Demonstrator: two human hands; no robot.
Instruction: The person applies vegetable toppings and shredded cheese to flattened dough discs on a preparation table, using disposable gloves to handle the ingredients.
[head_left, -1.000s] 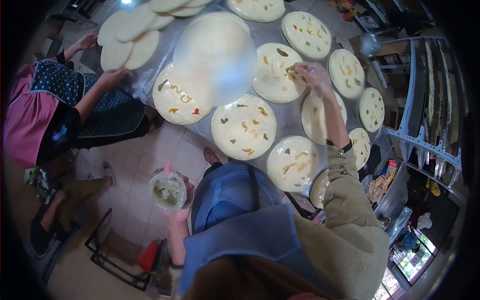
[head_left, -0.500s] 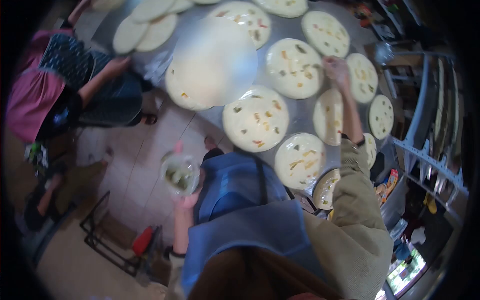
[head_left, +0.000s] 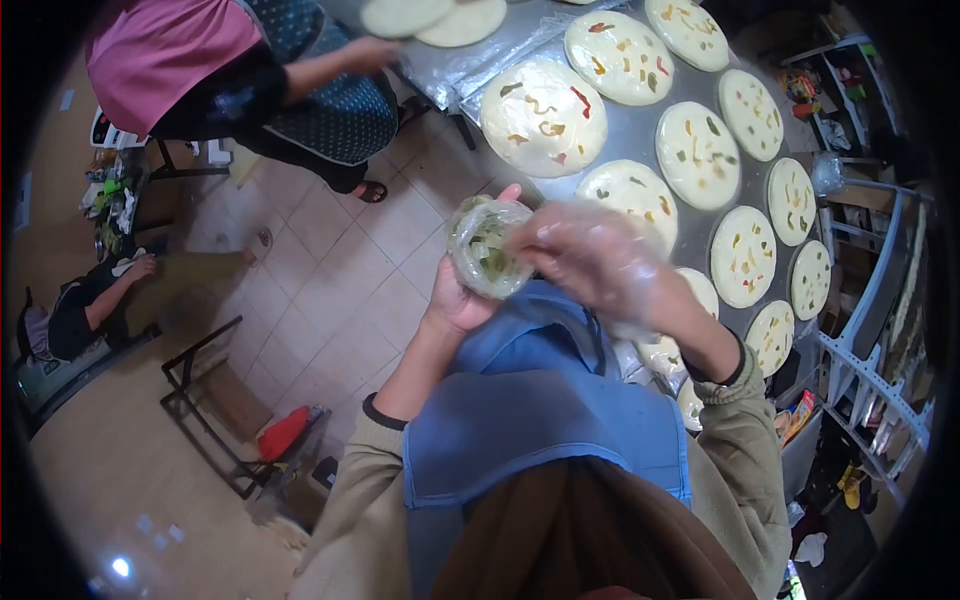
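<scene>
My left hand (head_left: pixel 462 300) is wrapped round a small clear plastic bag (head_left: pixel 464 232), rolled open at the top. Green strips (head_left: pixel 492 256) lie inside it. At the bag's mouth is my right hand (head_left: pixel 595 255), in a thin clear plastic glove and blurred. Its fingers are bunched together; whatever they hold cannot be made out. Just beyond both hands, a round pale dough (head_left: pixel 630 195) topped with coloured strips is partly covered by my right hand. Another topped round (head_left: pixel 543 118) lies farther off, with red, orange and green strips on it.
Several topped dough rounds (head_left: pixel 743 257) cover the metal table (head_left: pixel 640 125). Plain rounds (head_left: pixel 460 22) lie at its far left. A co-worker in a pink top (head_left: pixel 175 60) stands there, one hand (head_left: pixel 368 55) near the table edge. Metal racks (head_left: pixel 870 290) stand at right; another person (head_left: pixel 95 305) sits at left.
My right hand has come back from the far dough rounds to the bag's mouth. My left hand has raised the bag toward the table. The view has shifted, and the large pale blurred disc no longer shows.
</scene>
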